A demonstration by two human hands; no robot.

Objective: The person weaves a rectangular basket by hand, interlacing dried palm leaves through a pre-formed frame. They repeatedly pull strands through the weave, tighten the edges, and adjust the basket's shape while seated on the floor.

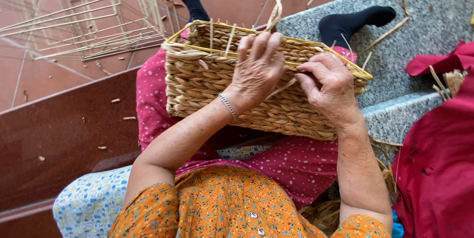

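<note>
A rectangular woven straw basket (pixel 207 82) lies on my lap, its open rim tilted away from me. My left hand (pixel 256 70) grips over the basket's near rim, fingers curled inside, with a silver bracelet at the wrist. My right hand (pixel 328 87) rests on the basket's side wall just to the right, pinching a loose straw strand (pixel 281 89) that runs between both hands. Several straw ends (pixel 274 11) stick up from the rim.
A bundle of bare metal basket frames (pixel 84 16) lies on the red tile floor at upper left. Grey stone steps (pixel 424 11) run to the right. Red cloth (pixel 437 169) lies at right, with loose straw (pixel 447 80) beside it. My feet in black socks (pixel 353 21) rest beyond the basket.
</note>
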